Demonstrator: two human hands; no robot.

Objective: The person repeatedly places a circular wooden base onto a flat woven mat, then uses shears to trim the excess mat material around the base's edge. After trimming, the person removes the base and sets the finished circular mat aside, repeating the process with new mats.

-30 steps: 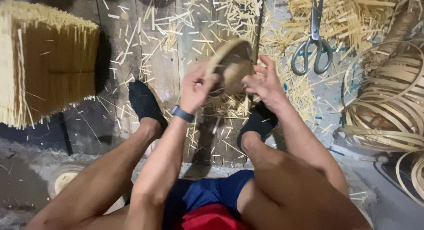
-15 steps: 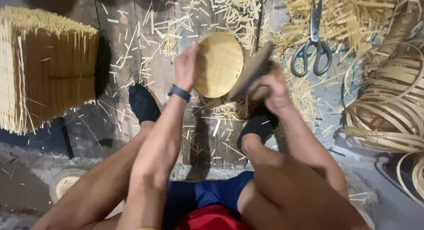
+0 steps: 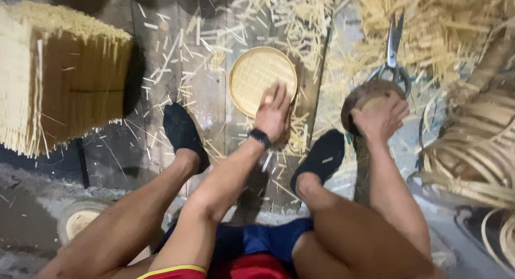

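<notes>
A round woven bamboo tray (image 3: 259,78) lies flat on the wooden floor between my feet. My left hand (image 3: 273,114) rests at its near edge, fingers spread, with a dark watch on the wrist. My right hand (image 3: 380,117) is off to the right, closed around a dark brown rounded bowl-like form (image 3: 370,92). Grey scissors (image 3: 393,51) lie just beyond that hand among loose bamboo slivers.
A big block of stacked bamboo sticks (image 3: 59,78) stands at the left. Coiled bamboo strips and woven rims (image 3: 475,150) pile up at the right. Bamboo scraps litter the planks. My feet in black slippers (image 3: 183,133) (image 3: 321,158) flank the tray.
The tray was held up in both hands; now it lies on the floor. My right hand has carried the dark rounded form away to the right.
</notes>
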